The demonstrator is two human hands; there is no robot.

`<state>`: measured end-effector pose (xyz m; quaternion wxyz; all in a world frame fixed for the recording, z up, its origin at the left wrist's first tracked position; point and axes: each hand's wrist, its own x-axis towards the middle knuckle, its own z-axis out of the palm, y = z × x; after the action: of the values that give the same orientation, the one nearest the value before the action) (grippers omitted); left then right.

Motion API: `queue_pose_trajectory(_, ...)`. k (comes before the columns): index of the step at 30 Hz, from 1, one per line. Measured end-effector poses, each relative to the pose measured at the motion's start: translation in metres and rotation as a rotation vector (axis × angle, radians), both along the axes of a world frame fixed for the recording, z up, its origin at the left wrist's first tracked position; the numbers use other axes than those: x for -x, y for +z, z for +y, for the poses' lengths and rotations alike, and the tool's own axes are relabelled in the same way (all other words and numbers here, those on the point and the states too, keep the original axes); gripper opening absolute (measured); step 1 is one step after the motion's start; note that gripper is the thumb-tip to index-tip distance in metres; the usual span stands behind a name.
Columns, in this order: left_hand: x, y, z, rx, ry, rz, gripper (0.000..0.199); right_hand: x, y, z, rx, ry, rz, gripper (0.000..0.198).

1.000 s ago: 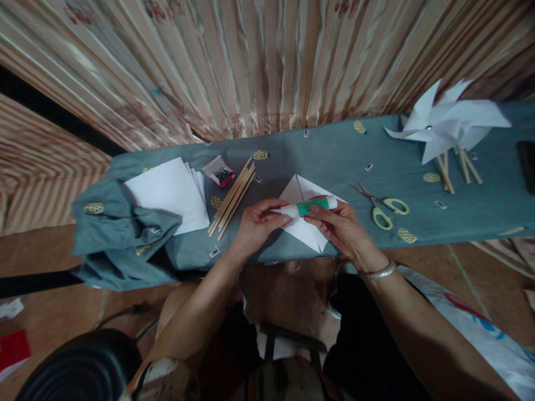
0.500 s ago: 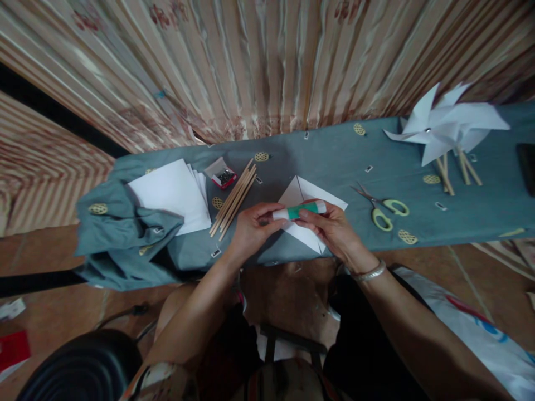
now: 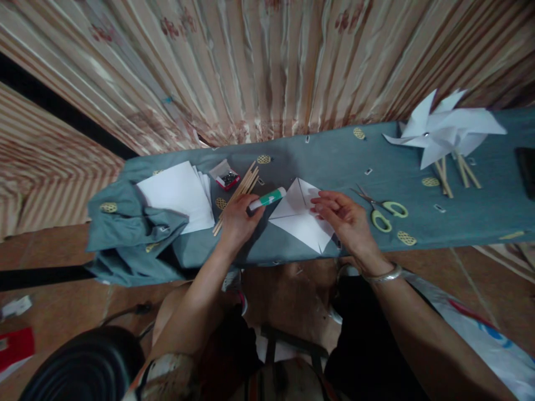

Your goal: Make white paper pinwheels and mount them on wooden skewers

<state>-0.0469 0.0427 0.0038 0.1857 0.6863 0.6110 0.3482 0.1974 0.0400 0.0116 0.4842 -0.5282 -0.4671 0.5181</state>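
Observation:
A green and white glue stick (image 3: 270, 197) is gripped in my left hand (image 3: 240, 220), angled up to the right beside the wooden sticks (image 3: 243, 186). My right hand (image 3: 340, 220) hovers at the right side of a white paper square (image 3: 295, 217); its fingers are loosely bent and apart, with nothing seen in them. Dark lines run across the paper, and cuts show at its corners. Whether my right fingertips touch the paper I cannot tell.
Left of the sticks lie a small red box of pins (image 3: 228, 178) and a stack of white paper (image 3: 175, 192). Green-handled scissors (image 3: 381, 209) lie to the right, and white paper pinwheels (image 3: 451, 125) on sticks beyond. A pleated curtain (image 3: 267, 72) hangs behind the cloth-covered table (image 3: 334, 153).
My right hand has let go of the glue stick and moved right, over the paper's edge. The left hand has carried the glue stick left, uncovering more of the paper.

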Motion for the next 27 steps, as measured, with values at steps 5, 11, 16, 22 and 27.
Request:
queue_pose_trajectory(5, 0.01, 0.0, 0.003, -0.092, -0.044, 0.335, 0.019, -0.033, 0.001, -0.016, -0.228, 0.056, -0.55, 0.028)
queue_pose_trajectory(11, -0.012, 0.009, -0.019, -0.181, -0.28, 0.295, 0.043, -0.043, 0.001, -0.039, -0.525, 0.302, -0.816, 0.035)
queue_pose_trajectory(16, -0.05, 0.0, -0.039, -0.11, -0.589, 0.236, 0.038, -0.044, -0.008, -0.049, -0.52, 0.386, -0.828, 0.04)
queue_pose_trajectory(22, -0.06, -0.006, -0.036, -0.11, -0.583, 0.277, 0.031, -0.045, -0.013, -0.05, -0.538, 0.413, -0.867, 0.046)
queue_pose_trajectory(27, -0.06, -0.012, -0.035, -0.203, -0.558, 0.278, 0.023, -0.046, -0.01, -0.049, -0.536, 0.439, -0.894, 0.048)
